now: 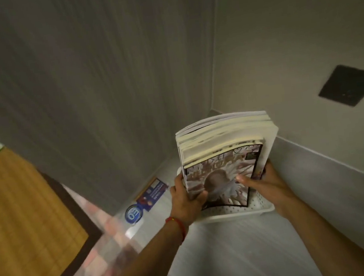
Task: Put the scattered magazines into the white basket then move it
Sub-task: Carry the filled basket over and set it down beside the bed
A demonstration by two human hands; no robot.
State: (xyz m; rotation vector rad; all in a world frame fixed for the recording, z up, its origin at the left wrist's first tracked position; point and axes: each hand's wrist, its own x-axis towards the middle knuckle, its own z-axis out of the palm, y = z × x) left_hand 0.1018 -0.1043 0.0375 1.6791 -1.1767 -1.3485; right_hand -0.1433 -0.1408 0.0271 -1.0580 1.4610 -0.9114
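Both hands (225,192) grip magazines (224,153) over white basket (244,210), pale floor (227,259).

Dim grey corner walls (122,76) rise beyond the hands, dark square vent (350,84) up right, wooden furniture (20,217) off left, round blue sticker (133,214) on pale floor (238,257).

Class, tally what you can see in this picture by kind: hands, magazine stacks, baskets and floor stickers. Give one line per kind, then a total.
Hands: 2, left hand and right hand
Magazine stacks: 1, stack of magazines
Baskets: 1, white basket
Floor stickers: 2, round blue sticker and rectangular sticker
Total: 6
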